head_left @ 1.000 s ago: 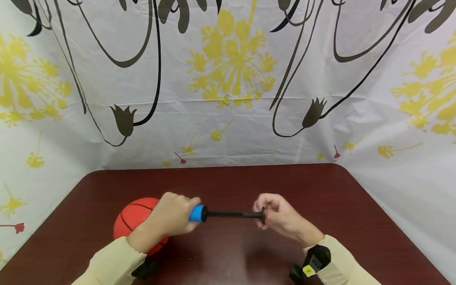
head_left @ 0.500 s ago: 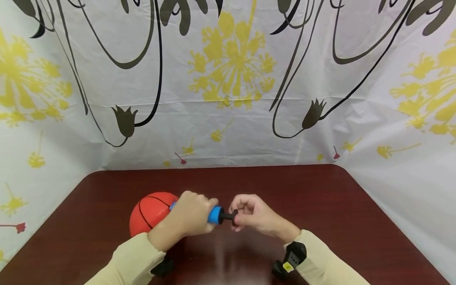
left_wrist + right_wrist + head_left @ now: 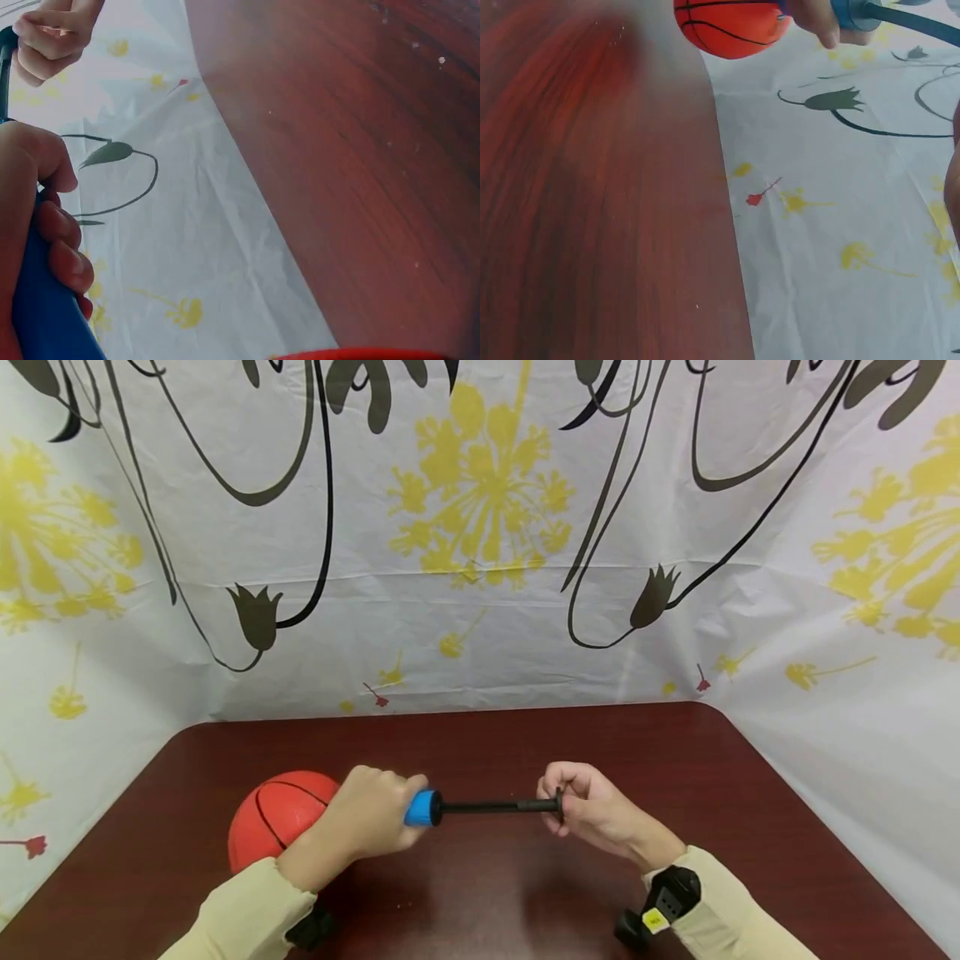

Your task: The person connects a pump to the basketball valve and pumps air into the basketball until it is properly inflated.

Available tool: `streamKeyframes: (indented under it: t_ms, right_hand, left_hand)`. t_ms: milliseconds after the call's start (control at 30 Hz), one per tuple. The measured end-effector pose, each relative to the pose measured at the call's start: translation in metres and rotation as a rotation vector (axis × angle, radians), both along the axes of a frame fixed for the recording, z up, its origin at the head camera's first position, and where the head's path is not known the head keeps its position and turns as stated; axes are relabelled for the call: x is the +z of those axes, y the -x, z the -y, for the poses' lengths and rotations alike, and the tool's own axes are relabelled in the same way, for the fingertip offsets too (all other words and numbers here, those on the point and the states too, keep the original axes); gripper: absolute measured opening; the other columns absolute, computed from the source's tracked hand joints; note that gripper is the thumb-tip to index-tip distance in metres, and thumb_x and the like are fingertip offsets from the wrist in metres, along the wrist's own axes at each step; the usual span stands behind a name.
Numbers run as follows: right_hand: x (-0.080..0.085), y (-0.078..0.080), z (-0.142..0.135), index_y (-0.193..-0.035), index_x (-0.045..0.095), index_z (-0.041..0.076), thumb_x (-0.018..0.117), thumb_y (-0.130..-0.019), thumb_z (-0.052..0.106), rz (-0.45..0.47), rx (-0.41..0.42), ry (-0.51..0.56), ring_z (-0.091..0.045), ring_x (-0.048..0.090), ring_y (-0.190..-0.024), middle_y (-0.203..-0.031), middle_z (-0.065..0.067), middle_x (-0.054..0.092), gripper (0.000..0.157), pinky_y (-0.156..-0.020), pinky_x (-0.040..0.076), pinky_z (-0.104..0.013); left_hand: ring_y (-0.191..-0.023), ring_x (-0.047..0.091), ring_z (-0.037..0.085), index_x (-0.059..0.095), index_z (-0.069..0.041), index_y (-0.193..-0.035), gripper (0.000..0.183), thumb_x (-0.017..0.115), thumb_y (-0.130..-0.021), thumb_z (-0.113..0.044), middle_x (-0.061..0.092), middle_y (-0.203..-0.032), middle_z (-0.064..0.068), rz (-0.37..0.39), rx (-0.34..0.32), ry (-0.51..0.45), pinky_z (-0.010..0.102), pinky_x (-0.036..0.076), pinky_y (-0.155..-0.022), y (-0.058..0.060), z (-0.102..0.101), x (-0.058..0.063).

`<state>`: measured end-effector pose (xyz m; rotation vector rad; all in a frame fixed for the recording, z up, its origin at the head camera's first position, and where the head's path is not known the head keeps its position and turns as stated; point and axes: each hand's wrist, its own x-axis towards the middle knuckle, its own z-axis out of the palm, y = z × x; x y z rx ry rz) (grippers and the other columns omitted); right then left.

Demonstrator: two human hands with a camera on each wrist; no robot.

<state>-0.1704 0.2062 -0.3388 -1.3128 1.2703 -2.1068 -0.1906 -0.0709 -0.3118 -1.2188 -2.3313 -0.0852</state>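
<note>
My left hand [image 3: 378, 814] grips the blue barrel of a hand pump [image 3: 422, 808], which lies level in front of me. The pump's black rod [image 3: 495, 807] is drawn far out to the right. At the rod's end, my right hand [image 3: 596, 810] pinches the small black handle [image 3: 559, 805] between thumb and fingers. An orange-red basketball [image 3: 277, 814] sits at the barrel's left end, partly covered by my left hand and forearm. Whether the pump's tip is in the ball is hidden in the head view. In the right wrist view the basketball [image 3: 731, 26] hangs close beside the left hand.
A dark red-brown table [image 3: 480, 893] with rounded far corners lies beneath the hands. A white curtain [image 3: 480, 660] printed with yellow flowers and grey stems surrounds its far side and flanks. Black wrist cameras [image 3: 675, 893] are strapped over the pale sleeves.
Half a second ago the hands were close together with the rod pushed in; now they are apart and the rod is out again. The basketball and left hand have shifted left.
</note>
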Motion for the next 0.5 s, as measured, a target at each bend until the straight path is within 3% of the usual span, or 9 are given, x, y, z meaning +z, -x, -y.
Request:
streamKeyframes:
  t_ms: [133,300,400,500]
  right_hand:
    - [-0.004,0.008,0.021,-0.087,0.049,0.005,0.054,-0.087,0.017,-0.038,-0.083,-0.062,-0.007,0.057,-0.07,-0.082,0.0,0.056,0.013,-0.058,0.045,-0.016]
    - [-0.004,0.013,0.043,-0.085,0.044,-0.008,0.057,-0.085,0.012,-0.058,-0.196,-0.183,-0.009,0.062,-0.071,-0.079,-0.001,0.06,0.024,-0.06,0.05,-0.024]
    - [-0.005,0.01,0.04,-0.084,0.048,-0.005,0.058,-0.084,0.007,-0.032,-0.215,-0.2,-0.009,0.062,-0.071,-0.078,0.0,0.062,0.016,-0.06,0.051,-0.025]
    - [-0.005,0.005,0.03,-0.089,0.055,0.005,0.057,-0.085,0.007,-0.003,-0.188,-0.149,-0.008,0.061,-0.071,-0.079,0.001,0.062,0.005,-0.06,0.049,-0.021]
  left_hand:
    - [-0.039,0.038,0.006,0.047,-0.013,-0.064,0.027,0.068,-0.062,-0.03,0.041,-0.048,-0.007,-0.008,0.013,0.032,0.022,0.03,-0.037,-0.001,-0.011,0.004]
    - [-0.038,0.035,0.006,0.047,-0.014,-0.062,0.028,0.069,-0.062,-0.031,0.038,-0.046,-0.006,-0.001,0.016,0.034,0.022,0.031,-0.037,-0.002,-0.026,0.003]
    - [-0.038,0.037,0.006,0.047,-0.014,-0.064,0.029,0.068,-0.064,-0.034,0.038,-0.047,-0.007,0.004,0.0,0.038,0.021,0.031,-0.037,-0.002,-0.028,-0.001]
    - [-0.039,0.04,0.005,0.051,-0.014,-0.069,0.027,0.067,-0.067,-0.035,0.042,-0.048,-0.007,0.027,-0.019,0.028,0.021,0.032,-0.038,-0.001,-0.024,-0.003]
